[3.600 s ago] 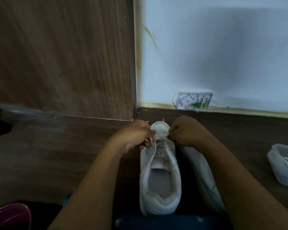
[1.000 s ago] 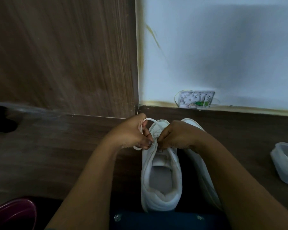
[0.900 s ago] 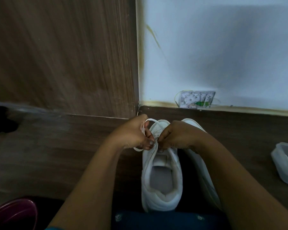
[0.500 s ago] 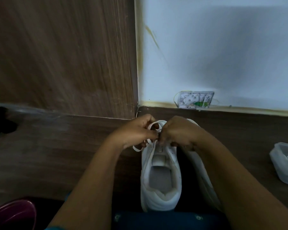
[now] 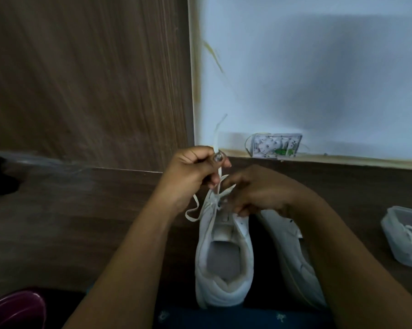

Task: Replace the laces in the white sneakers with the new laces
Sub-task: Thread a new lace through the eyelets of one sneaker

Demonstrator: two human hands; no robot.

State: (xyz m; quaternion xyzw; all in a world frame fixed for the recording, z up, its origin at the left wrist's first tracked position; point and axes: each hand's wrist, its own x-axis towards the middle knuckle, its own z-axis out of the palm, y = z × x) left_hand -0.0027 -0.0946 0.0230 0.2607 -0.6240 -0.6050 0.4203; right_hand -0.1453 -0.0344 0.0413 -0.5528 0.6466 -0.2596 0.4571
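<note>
Lace [image 5: 216,138] — tight in curled left hand [image 5: 190,174]

First sneaker [image 5: 224,264]: white, upright on the wood surface [image 5: 81,222], heel at the near edge, toe toward the far edge. Flat white lace [image 5: 216,141] sits in its front eyelets. One end runs up through the left hand [image 5: 195,172] pinch, a slack loop hangs off the shoe's left side. Right hand [image 5: 254,191] grips the upper there. Second sneaker [image 5: 292,257]: just right, tipped over, partly hidden. Spare lace [image 5: 411,233] lies in a clear box [image 5: 394,248] near the right edge.
</note>
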